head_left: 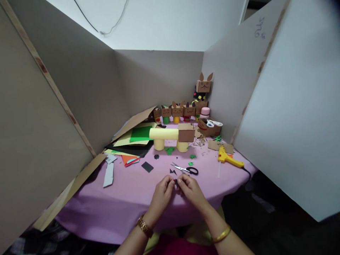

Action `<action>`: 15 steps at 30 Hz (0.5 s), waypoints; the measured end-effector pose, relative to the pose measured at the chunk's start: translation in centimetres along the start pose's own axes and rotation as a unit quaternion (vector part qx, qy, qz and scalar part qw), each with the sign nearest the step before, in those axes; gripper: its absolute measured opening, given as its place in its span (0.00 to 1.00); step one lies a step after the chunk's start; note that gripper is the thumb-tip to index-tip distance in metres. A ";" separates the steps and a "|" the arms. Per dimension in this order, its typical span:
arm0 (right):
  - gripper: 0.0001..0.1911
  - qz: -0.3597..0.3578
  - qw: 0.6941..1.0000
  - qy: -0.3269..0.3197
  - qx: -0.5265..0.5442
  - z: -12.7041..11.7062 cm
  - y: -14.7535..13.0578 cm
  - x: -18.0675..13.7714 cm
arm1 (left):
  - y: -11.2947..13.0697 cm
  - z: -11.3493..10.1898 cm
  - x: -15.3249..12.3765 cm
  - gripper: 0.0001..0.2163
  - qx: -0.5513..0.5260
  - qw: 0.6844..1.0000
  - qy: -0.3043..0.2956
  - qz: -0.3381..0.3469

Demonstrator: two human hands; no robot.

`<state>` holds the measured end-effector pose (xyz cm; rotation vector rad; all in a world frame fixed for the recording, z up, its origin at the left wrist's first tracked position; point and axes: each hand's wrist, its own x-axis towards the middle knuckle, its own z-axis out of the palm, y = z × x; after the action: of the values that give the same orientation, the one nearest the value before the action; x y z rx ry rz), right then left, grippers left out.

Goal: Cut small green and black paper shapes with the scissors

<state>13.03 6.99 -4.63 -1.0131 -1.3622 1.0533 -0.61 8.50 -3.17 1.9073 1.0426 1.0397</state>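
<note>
My left hand (164, 187) and my right hand (190, 189) meet over the near part of the table, thumbs and fingertips pinched on a small piece of black paper (176, 182). Its exact shape is mostly hidden by the fingers. Just beyond them lie black-handled scissors (191, 170) with their blades parted, and small black paper scraps (173, 171). A black paper rectangle (147, 167) and a black paper flower (156, 156) rest farther left. Behind stands a yellow paper-tube animal body (164, 134) with a brown cardboard box head (186, 133).
A yellow glue gun (230, 157) lies at right, its cord trailing off the edge. Coloured paper sheets (140, 134) and cardboard are stacked left. Several box-headed figures (177, 111) stand at the back, near a cardboard box (212, 130) with white scissors (214, 123). Grey panels enclose the table.
</note>
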 end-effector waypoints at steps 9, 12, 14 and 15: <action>0.16 0.030 0.999 0.010 0.040 -0.1 0.3 0.0 | -0.4 -0.2 0.0 0.11 0.022 0.999 0.021 0.029; 0.15 0.037 0.998 0.015 0.050 -0.2 0.4 0.1 | -0.5 -0.1 -0.3 0.06 0.038 0.997 0.035 0.062; 0.15 0.035 0.998 0.016 0.051 -0.2 0.4 0.2 | -0.5 0.1 -0.7 0.06 0.053 0.994 0.029 0.095; 0.15 0.034 0.998 0.017 0.051 -0.3 0.3 0.2 | -0.5 0.1 -0.8 0.07 0.063 0.991 0.027 0.113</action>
<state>13.28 7.26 -4.90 -1.0030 -1.2416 1.1410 -0.95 7.96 -3.90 2.1483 0.9578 1.1800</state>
